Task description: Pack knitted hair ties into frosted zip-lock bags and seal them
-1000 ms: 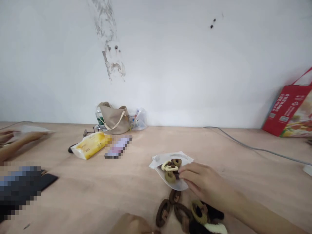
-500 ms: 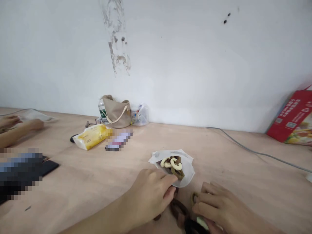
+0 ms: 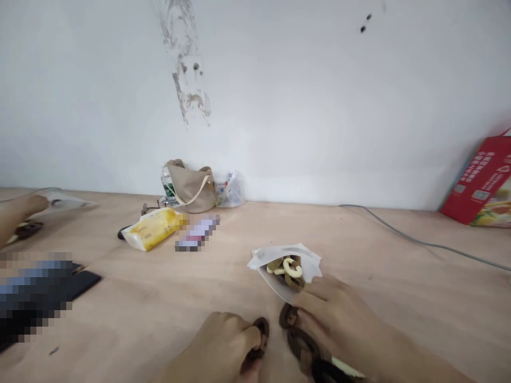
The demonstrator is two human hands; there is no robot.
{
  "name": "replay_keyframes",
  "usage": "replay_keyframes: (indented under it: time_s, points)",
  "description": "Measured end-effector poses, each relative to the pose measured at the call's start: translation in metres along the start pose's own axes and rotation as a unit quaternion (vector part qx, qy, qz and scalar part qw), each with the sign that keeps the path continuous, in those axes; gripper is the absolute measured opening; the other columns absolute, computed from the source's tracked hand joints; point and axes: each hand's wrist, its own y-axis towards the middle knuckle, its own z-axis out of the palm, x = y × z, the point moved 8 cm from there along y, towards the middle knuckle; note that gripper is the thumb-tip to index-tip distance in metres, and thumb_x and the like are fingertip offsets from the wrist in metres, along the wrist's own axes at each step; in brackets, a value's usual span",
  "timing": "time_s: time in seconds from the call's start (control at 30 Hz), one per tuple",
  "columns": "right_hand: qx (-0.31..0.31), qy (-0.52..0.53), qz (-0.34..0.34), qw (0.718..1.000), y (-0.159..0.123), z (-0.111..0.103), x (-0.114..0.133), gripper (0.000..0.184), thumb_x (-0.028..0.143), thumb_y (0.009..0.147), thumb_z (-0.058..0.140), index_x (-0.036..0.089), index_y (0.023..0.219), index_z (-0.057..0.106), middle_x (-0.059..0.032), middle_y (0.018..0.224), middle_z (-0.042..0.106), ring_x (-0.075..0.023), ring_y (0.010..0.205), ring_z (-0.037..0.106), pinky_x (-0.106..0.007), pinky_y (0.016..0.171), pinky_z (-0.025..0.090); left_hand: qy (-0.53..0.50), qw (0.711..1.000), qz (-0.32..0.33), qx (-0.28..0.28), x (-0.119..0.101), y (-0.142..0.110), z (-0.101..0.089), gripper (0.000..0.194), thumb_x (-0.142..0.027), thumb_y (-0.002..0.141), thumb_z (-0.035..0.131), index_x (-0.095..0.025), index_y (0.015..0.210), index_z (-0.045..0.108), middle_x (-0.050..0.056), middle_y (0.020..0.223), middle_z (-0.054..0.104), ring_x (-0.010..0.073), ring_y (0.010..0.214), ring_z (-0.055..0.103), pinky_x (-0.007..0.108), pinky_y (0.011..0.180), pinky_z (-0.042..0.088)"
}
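A clear plastic bag lies open on the wooden table, with several yellow, olive and brown hair ties inside. My right hand rests against the bag's near edge, its fingers curled over a brown hair tie. My left hand is closed on another brown hair tie near the bottom edge. More dark and brown ties lie under my right wrist.
A yellow packet, a beige handbag and a small plastic bag sit by the wall. A grey cable runs right toward a red box. Another person's hand holds a clear bag at far left, near a black phone.
My left hand has pulled back from the bag with a brown tie. My right hand has moved forward from the pile to the bag's edge. The other person's hand has shifted.
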Motion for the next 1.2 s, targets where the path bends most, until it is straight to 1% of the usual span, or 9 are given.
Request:
replay_keyframes:
  time_s: [0.13,0.27,0.43,0.6,0.67,0.77,0.97,1.1,1.2]
  points:
    - [0.081,0.002,-0.03,0.996,-0.015,0.025,0.017,0.01,0.025,0.078,0.07,0.023,0.084,0.062,0.0033,0.087,0.07,-0.0181,0.079,0.062,-0.029,0.068,0.043,-0.006,0.997,0.03,-0.066,-0.011,0.01,-0.025,0.007,-0.016,0.074,0.059,-0.02,0.07,0.063,-0.001,0.066,0.068,0.0167,0.06,0.063,0.023,0.056,0.041]
    - [0.025,-0.08,-0.097,0.992,-0.015,0.038,0.028,0.024,0.036,0.07,0.078,0.021,0.083,0.063,-0.0001,0.086,0.072,-0.0206,0.076,0.065,-0.029,0.061,0.043,0.047,0.993,0.049,-0.098,-0.026,0.038,-0.05,0.012,-0.014,0.08,0.055,-0.018,0.082,0.066,0.003,0.077,0.072,0.0206,0.07,0.067,0.026,0.059,0.043]
    - [-0.07,-0.101,-0.121,0.985,-0.017,0.014,0.033,0.018,0.019,0.07,0.075,0.021,0.07,0.057,0.004,0.069,0.066,-0.016,0.061,0.06,-0.028,0.055,0.04,0.087,0.992,-0.001,-0.094,-0.017,0.056,-0.054,0.023,-0.009,0.084,0.049,-0.017,0.095,0.066,0.005,0.081,0.073,0.0228,0.071,0.067,0.027,0.057,0.043]
    - [-0.044,-0.07,-0.003,0.997,0.001,-0.012,0.005,0.022,0.001,0.074,0.059,0.022,0.081,0.06,-0.0013,0.087,0.069,-0.0192,0.076,0.061,-0.029,0.065,0.044,0.025,0.986,0.016,-0.163,-0.011,0.029,-0.048,0.02,-0.014,0.085,0.049,-0.02,0.08,0.067,-0.001,0.062,0.065,0.0165,0.056,0.06,0.025,0.056,0.041]
    - [-0.042,-0.065,0.032,0.996,0.009,-0.017,-0.006,0.027,-0.002,0.077,0.052,0.022,0.088,0.063,-0.0037,0.096,0.069,-0.0206,0.085,0.062,-0.031,0.072,0.046,0.007,0.989,0.048,-0.14,-0.019,0.021,-0.038,0.018,-0.013,0.084,0.051,-0.02,0.074,0.065,-0.002,0.058,0.062,0.014,0.053,0.058,0.022,0.053,0.04]
    - [-0.026,-0.036,0.069,0.997,0.007,-0.02,-0.02,0.027,0.004,0.083,0.048,0.023,0.094,0.065,-0.0035,0.094,0.07,-0.0209,0.083,0.064,-0.032,0.071,0.049,0.007,0.994,0.08,-0.069,-0.034,0.019,-0.017,0.01,-0.015,0.079,0.058,-0.021,0.074,0.063,-0.002,0.062,0.066,0.0146,0.056,0.061,0.021,0.054,0.043]
    - [0.0,0.041,0.09,0.995,-0.052,-0.017,-0.054,0.028,0.013,0.087,0.044,0.027,0.099,0.065,-0.0022,0.092,0.071,-0.0187,0.082,0.068,-0.03,0.073,0.055,0.013,1.0,-0.003,0.001,-0.032,0.043,0.003,0.016,-0.018,0.087,0.052,-0.018,0.098,0.064,0.007,0.092,0.073,0.0259,0.083,0.069,0.033,0.069,0.053]
    - [0.001,0.039,0.083,0.996,-0.091,-0.005,-0.072,0.027,0.016,0.084,0.048,0.028,0.099,0.067,-0.002,0.094,0.073,-0.0197,0.083,0.07,-0.03,0.073,0.058,0.018,0.998,-0.051,0.014,-0.028,0.049,0.005,0.018,-0.02,0.088,0.05,-0.014,0.089,0.067,0.011,0.086,0.074,0.0295,0.078,0.07,0.037,0.067,0.053]
    - [-0.002,0.028,0.074,0.997,-0.104,0.002,-0.074,0.028,0.018,0.083,0.05,0.029,0.101,0.069,-0.004,0.098,0.074,-0.0224,0.086,0.071,-0.033,0.075,0.058,0.006,0.997,-0.059,0.044,-0.033,0.04,0.004,0.015,-0.018,0.08,0.054,-0.017,0.078,0.068,0.007,0.077,0.074,0.0282,0.072,0.071,0.034,0.064,0.053]
